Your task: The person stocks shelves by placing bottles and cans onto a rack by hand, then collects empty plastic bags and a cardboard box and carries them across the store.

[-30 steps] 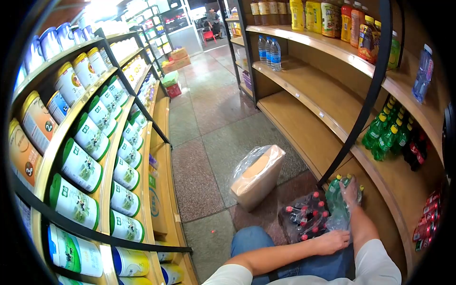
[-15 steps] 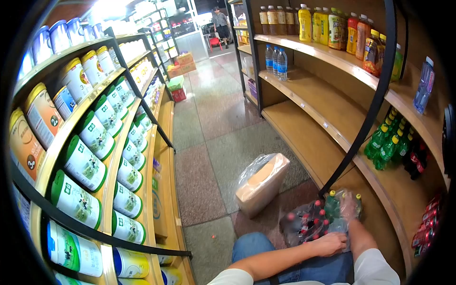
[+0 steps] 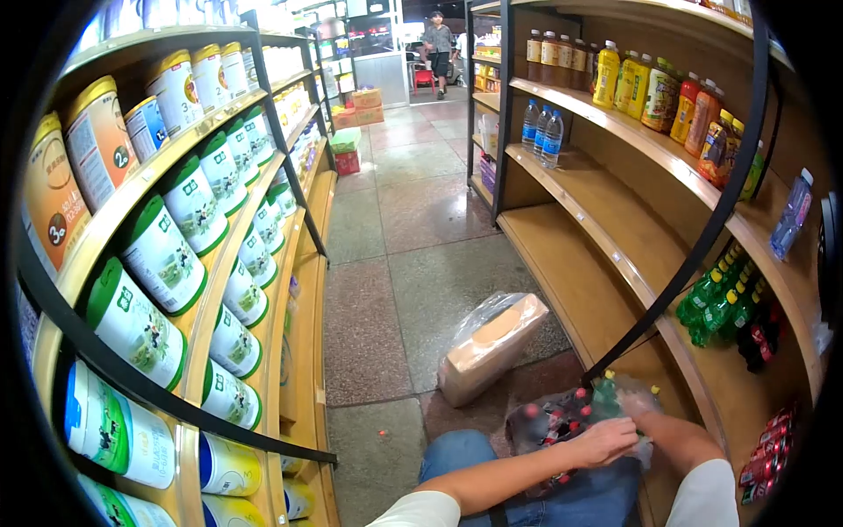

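Over my lap, my left hand (image 3: 612,441) has its fingers drawn together at the clear plastic wrap (image 3: 645,454). My right hand (image 3: 641,406) is blurred and reaches among green bottles with yellow caps (image 3: 606,395); its fingers are smeared. Beside them, left of my hands, stands a shrink-wrapped pack of dark bottles with red caps (image 3: 555,420), partly hidden behind my left forearm.
A plastic-wrapped cardboard box (image 3: 492,347) stands on the tiled floor ahead. Milk powder cans (image 3: 162,255) fill the left shelves. The right shelf (image 3: 606,189) carries drink bottles, and its black post (image 3: 672,281) rises close to my hands. A person (image 3: 438,53) is far down the aisle.
The view has tilted up slightly and shifted. My left hand has moved up a little toward the right hand, which stays by the green bottles. The far person shows more fully.
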Demonstrator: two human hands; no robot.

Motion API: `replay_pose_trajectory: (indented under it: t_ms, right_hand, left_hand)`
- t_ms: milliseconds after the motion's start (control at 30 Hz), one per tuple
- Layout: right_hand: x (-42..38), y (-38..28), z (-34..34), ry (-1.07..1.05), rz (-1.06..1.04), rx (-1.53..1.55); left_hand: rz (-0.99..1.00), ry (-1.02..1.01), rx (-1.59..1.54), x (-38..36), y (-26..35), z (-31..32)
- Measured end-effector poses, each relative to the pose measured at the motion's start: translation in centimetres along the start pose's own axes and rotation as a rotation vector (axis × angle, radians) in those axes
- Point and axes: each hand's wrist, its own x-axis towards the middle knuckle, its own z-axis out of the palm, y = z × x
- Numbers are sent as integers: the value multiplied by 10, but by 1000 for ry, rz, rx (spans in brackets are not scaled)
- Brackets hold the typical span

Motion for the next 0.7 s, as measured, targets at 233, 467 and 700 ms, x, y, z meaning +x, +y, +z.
replay_pose_trajectory:
  t_ms: [233,467,700]
  right_hand:
    - [-26,-59,-130,-144,-156,57]
    - [-13,-58,-47,-227,-352,472]
    - [11,-99,-21,-16,-651,590]
  left_hand:
    - [132,262,72,26,48,-45]
    - [-370,145,-204,-4,-15,-44]
    - [-985,-211,283,-38,-62,-53]
